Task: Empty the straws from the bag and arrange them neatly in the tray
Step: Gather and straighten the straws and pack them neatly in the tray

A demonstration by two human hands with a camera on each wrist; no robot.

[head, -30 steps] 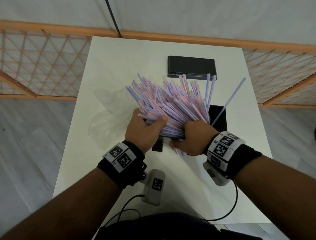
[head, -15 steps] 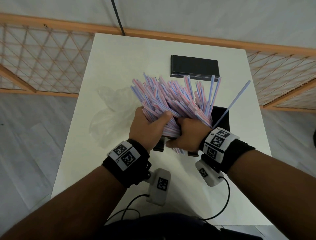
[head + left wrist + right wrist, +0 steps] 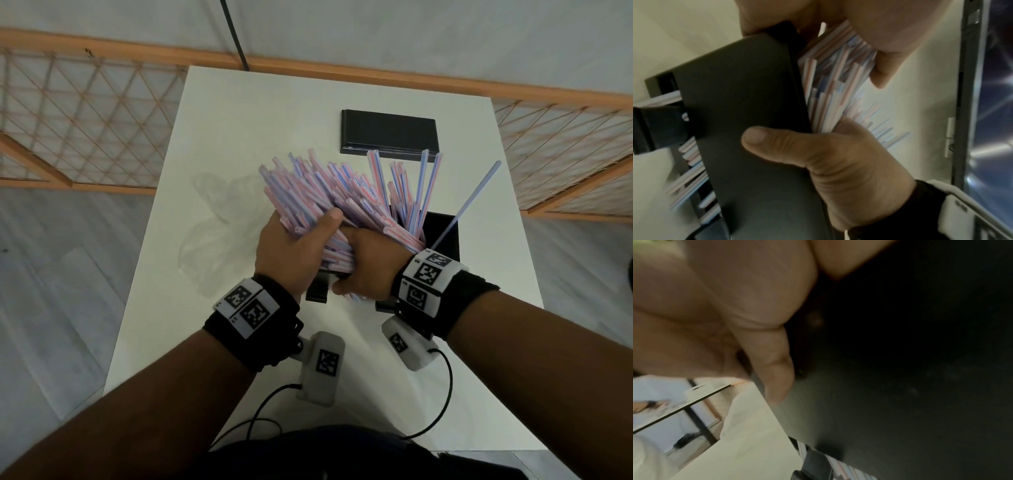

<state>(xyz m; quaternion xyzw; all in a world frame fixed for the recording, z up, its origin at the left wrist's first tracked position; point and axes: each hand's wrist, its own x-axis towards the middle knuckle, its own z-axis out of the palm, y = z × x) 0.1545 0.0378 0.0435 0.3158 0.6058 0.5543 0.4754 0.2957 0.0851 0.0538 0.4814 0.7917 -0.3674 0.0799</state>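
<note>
A thick bundle of pink, blue and white striped straws (image 3: pixel 329 195) stands tilted in a black tray (image 3: pixel 443 236), fanning out toward the far left. My left hand (image 3: pixel 294 250) grips the bundle from the left, thumb across the top. My right hand (image 3: pixel 368 267) grips it from the right, close against the left. In the left wrist view the straws (image 3: pixel 830 84) are squeezed against the tray wall (image 3: pixel 748 113), and my right thumb (image 3: pixel 777 144) lies on that wall. One loose straw (image 3: pixel 469 202) sticks out to the right. The clear bag (image 3: pixel 219 229) lies flat to the left.
A flat black box (image 3: pixel 388 135) lies at the back of the white table (image 3: pixel 239 116). Wooden lattice railings (image 3: pixel 85 120) flank the table on both sides. In the right wrist view my blurred fingers (image 3: pixel 756 308) and the dark tray (image 3: pixel 900 386) fill most of the frame.
Both hands have drawn closer together and squeezed the bundle tighter, so its lower end is narrower. The loose straws on the right stand a little more upright.
</note>
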